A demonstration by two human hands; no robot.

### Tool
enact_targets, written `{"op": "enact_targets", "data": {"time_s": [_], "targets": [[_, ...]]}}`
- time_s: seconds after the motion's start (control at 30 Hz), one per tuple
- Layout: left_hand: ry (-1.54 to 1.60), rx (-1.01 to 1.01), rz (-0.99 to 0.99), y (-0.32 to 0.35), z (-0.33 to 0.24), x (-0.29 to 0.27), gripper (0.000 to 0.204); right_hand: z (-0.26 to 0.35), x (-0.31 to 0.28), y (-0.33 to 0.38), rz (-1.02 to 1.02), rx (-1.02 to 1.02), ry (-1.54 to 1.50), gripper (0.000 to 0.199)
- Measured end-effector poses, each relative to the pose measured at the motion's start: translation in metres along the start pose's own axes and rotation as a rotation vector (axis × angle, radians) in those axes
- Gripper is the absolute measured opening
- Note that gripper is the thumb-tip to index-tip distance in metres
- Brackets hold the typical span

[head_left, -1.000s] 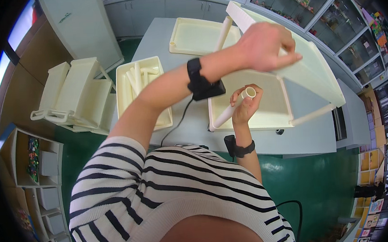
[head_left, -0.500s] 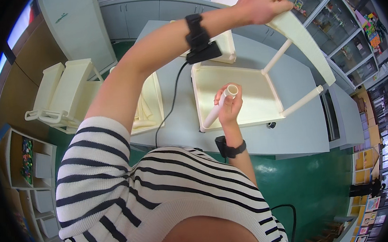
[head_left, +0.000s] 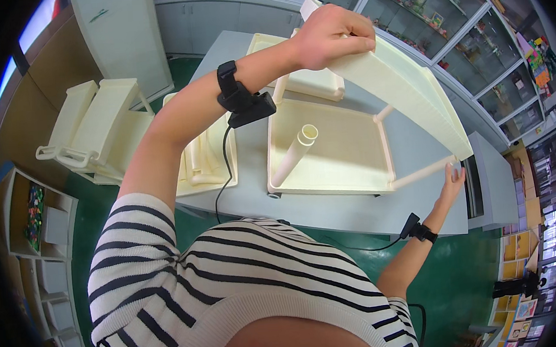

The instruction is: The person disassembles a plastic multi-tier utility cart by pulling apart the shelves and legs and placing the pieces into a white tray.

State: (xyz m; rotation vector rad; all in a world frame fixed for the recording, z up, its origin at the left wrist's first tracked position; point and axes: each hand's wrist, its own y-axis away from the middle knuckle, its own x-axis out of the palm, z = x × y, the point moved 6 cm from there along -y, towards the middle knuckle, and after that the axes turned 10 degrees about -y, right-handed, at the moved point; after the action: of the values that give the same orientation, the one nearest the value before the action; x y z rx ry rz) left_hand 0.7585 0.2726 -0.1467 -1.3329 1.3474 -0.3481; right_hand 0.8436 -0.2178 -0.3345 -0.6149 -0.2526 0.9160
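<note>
My left hand (head_left: 333, 37) grips the near left edge of a cream plastic tray (head_left: 407, 80), raised and tilted above the table. Below it lies a matching lower tray (head_left: 334, 147) with small casters and posts at its corners. The near left post (head_left: 296, 154) stands free, its hollow round top showing. At the near right, a second post (head_left: 423, 172) reaches up to the raised tray's right corner. My right hand (head_left: 448, 187) is just beneath that corner, beside the post's end, with thumb and fingers apart. Whether it touches the post is hard to tell.
A grey table (head_left: 237, 47) carries these parts. Another tray (head_left: 227, 183) with loose cream tubes lies at the left, and a further tray (head_left: 317, 84) behind. A cream trolley (head_left: 104, 131) stands left of the table. Glass cabinets (head_left: 408, 9) line the back.
My right hand has let go of the near left post and moved right to the raised tray's corner. My left hand has moved left and lower with the tray, whose right end now meets the post.
</note>
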Motion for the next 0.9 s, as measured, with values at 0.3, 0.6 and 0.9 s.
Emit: {"op": "enact_targets", "data": {"time_s": [0.3, 0.6, 0.9], "targets": [[0.036, 0.059, 0.068, 0.038, 0.017, -0.026, 0.031, -0.005, 0.031, 0.015, 0.7, 0.414, -0.425, 0.055], [0.149, -0.028, 0.071, 0.053, 0.033, -0.055, 0.038, -0.105, 0.049, -0.044, 0.632, 0.594, -0.564, 0.052], [0.116, -0.091, 0.044, 0.066, 0.043, -0.066, 0.041, -0.122, 0.08, -0.055, 0.621, 0.647, -0.682, 0.049]]}}
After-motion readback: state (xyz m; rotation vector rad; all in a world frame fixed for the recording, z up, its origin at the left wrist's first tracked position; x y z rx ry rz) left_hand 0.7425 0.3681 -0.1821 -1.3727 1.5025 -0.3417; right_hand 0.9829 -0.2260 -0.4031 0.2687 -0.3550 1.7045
